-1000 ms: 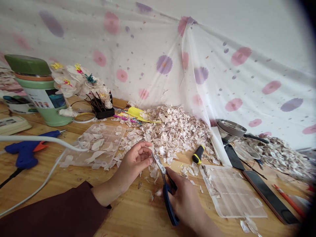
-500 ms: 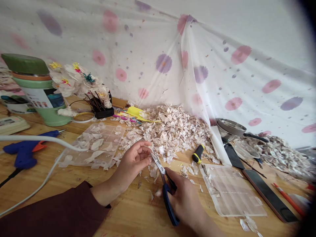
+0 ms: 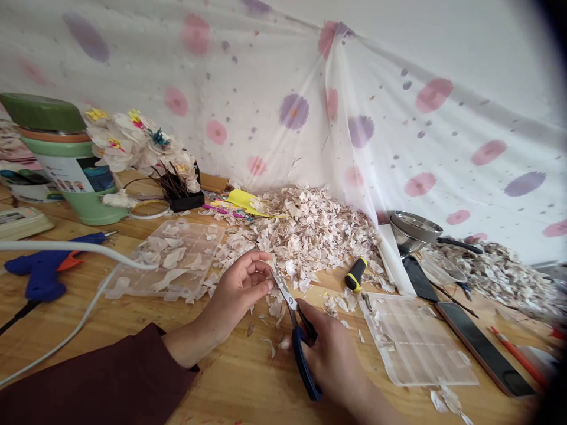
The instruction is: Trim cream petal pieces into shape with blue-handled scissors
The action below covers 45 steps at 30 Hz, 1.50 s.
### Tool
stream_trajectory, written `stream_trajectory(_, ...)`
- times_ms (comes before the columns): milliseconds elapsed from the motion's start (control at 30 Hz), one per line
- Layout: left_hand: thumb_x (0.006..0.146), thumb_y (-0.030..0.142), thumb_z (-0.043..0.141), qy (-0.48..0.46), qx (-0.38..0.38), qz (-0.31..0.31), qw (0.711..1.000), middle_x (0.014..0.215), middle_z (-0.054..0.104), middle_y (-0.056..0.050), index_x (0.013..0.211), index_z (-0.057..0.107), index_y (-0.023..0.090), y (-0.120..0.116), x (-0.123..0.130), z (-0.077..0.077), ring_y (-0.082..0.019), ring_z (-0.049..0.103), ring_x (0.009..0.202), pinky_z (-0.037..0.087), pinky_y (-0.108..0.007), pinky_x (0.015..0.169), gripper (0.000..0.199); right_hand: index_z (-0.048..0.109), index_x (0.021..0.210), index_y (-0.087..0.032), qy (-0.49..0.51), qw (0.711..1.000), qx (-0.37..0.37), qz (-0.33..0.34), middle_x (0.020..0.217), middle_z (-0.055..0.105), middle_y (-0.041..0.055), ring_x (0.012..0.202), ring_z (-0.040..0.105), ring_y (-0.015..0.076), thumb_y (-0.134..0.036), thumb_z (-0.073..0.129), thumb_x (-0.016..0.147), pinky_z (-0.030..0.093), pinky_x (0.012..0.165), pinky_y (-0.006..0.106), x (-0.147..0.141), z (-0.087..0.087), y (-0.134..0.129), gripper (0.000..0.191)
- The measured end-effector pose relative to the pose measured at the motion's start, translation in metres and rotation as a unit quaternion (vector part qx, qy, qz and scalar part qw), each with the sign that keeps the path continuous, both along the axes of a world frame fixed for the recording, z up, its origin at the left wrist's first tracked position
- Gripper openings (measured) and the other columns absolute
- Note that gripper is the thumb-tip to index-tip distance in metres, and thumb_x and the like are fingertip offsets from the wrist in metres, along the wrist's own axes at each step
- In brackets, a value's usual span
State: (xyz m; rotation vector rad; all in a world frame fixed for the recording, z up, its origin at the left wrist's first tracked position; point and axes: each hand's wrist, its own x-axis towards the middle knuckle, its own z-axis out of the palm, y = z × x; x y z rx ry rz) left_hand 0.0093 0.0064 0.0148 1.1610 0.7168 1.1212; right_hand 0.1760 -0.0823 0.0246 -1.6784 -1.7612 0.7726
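Observation:
My right hand (image 3: 332, 348) is wrapped round the dark blue handles of a pair of scissors (image 3: 299, 354). Their metal blades point up and left and lie almost together, with the tips at the fingers of my left hand (image 3: 241, 289). That hand is closed in a pinch on a thin whitish flake (image 3: 271, 264), mostly hidden by the fingertips and blades. Behind both hands rises a big heap of similar pale flakes (image 3: 305, 230). A few loose scraps lie on the wooden table (image 3: 230, 366) beneath the scissors.
Left are a clear compartment tray (image 3: 153, 277) with flakes, a blue glue gun (image 3: 46, 265), a white cable (image 3: 88, 316), a green container (image 3: 75, 171) and pale handmade flowers (image 3: 128, 141). Right are a yellow-black handle (image 3: 355, 275), another clear tray (image 3: 425, 342), a phone (image 3: 482, 348) and metal bowls (image 3: 414, 230).
The scissors' blades and handles have shifted very slightly. Both hands stay in nearly the same place, and the view has moved a touch.

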Motion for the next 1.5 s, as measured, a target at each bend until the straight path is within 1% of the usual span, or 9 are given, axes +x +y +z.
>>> stream_trajectory(300, 0.073, 0.022, 0.071, 0.004, 0.0, 0.003, 1.0, 0.096, 0.065, -0.002, 0.106, 0.057, 0.021, 0.001, -0.001, -0.003, -0.017, 0.062, 0.088, 0.048, -0.031, 0.08, 0.035, 0.056, 0.076, -0.022, 0.054, 0.998, 0.007, 0.009, 0.06, 0.053, -0.0076, 0.057, 0.051, 0.0108, -0.003, 0.056, 0.074, 0.034, 0.054, 0.017, 0.002, -0.004, 0.001, 0.019)
stream_trajectory(433, 0.074, 0.023, 0.071, 0.012, 0.001, 0.004, 1.0, 0.092, 0.064, -0.001, 0.107, 0.057, 0.021, 0.0, -0.001, -0.002, -0.016, 0.06, 0.085, 0.048, -0.029, 0.078, 0.035, 0.056, 0.076, -0.022, 0.072, 0.997, 0.001, 0.001, 0.06, 0.053, -0.0073, 0.056, 0.051, 0.011, -0.006, 0.057, 0.075, 0.036, 0.054, 0.018, 0.003, -0.005, 0.0, 0.016)
stream_trajectory(533, 0.073, 0.024, 0.072, 0.03, -0.003, 0.003, 1.0, 0.086, 0.063, 0.0, 0.107, 0.058, 0.021, -0.001, -0.001, 0.001, -0.016, 0.059, 0.081, 0.047, -0.028, 0.074, 0.037, 0.055, 0.077, -0.022, 0.072, 0.997, 0.001, -0.036, 0.058, 0.051, -0.007, 0.054, 0.049, 0.012, -0.013, 0.06, 0.077, 0.036, 0.052, 0.02, 0.005, -0.011, 0.001, 0.01)
stream_trajectory(633, 0.072, 0.024, 0.072, 0.051, -0.013, -0.023, 0.998, 0.083, 0.062, 0.001, 0.106, 0.058, 0.021, -0.004, 0.0, 0.002, -0.016, 0.059, 0.079, 0.046, -0.028, 0.071, 0.037, 0.057, 0.087, -0.02, 0.097, 0.991, 0.032, -0.083, 0.063, 0.053, -0.0049, 0.057, 0.05, 0.014, -0.023, 0.066, 0.076, 0.039, 0.053, 0.023, 0.006, -0.017, 0.002, 0.014)
stream_trajectory(733, 0.072, 0.023, 0.07, 0.076, -0.01, -0.076, 0.994, 0.079, 0.062, 0.001, 0.105, 0.058, 0.021, -0.007, 0.003, 0.0, -0.016, 0.059, 0.074, 0.044, -0.028, 0.068, 0.036, 0.057, 0.097, -0.018, 0.191, 0.974, 0.054, -0.109, 0.069, 0.059, -0.0013, 0.062, 0.056, 0.0163, -0.029, 0.069, 0.073, 0.044, 0.055, 0.025, 0.004, -0.018, 0.005, 0.028)
stream_trajectory(867, 0.07, 0.024, 0.069, 0.095, -0.01, -0.145, 0.985, 0.076, 0.062, 0.001, 0.105, 0.056, 0.021, -0.012, 0.007, -0.006, -0.016, 0.057, 0.069, 0.042, -0.028, 0.064, 0.037, 0.056, 0.095, -0.019, 0.281, 0.95, 0.061, -0.122, 0.07, 0.065, 0.0002, 0.063, 0.061, 0.0177, -0.031, 0.074, 0.07, 0.048, 0.056, 0.026, 0.0, -0.015, 0.006, 0.033)
stream_trajectory(1000, 0.07, 0.022, 0.069, 0.11, -0.011, -0.187, 0.976, 0.073, 0.058, 0.003, 0.106, 0.055, 0.022, -0.015, 0.009, -0.013, -0.015, 0.056, 0.066, 0.043, -0.028, 0.063, 0.039, 0.057, 0.094, -0.019, 0.284, 0.95, 0.065, -0.116, 0.07, 0.066, -0.0008, 0.061, 0.059, 0.0154, -0.026, 0.076, 0.068, 0.048, 0.059, 0.027, -0.003, -0.014, 0.005, 0.033)
stream_trajectory(1133, 0.073, 0.024, 0.068, 0.119, 0.007, -0.215, 0.969, 0.073, 0.058, 0.003, 0.11, 0.052, 0.023, -0.015, 0.009, -0.019, -0.015, 0.056, 0.064, 0.043, -0.029, 0.061, 0.04, 0.058, 0.088, -0.019, 0.268, 0.954, 0.071, -0.115, 0.069, 0.064, -0.0011, 0.059, 0.056, 0.0137, -0.023, 0.072, 0.07, 0.045, 0.054, 0.024, -0.005, -0.015, 0.005, 0.023)
stream_trajectory(1500, 0.074, 0.027, 0.067, 0.139, 0.007, -0.194, 0.971, 0.077, 0.058, 0.003, 0.115, 0.047, 0.021, -0.014, 0.009, -0.017, -0.015, 0.055, 0.07, 0.042, -0.03, 0.066, 0.046, 0.058, 0.09, -0.018, 0.306, 0.939, 0.081, -0.136, 0.068, 0.06, -0.0025, 0.057, 0.053, 0.0122, -0.02, 0.067, 0.07, 0.042, 0.051, 0.023, -0.006, -0.019, 0.006, 0.022)
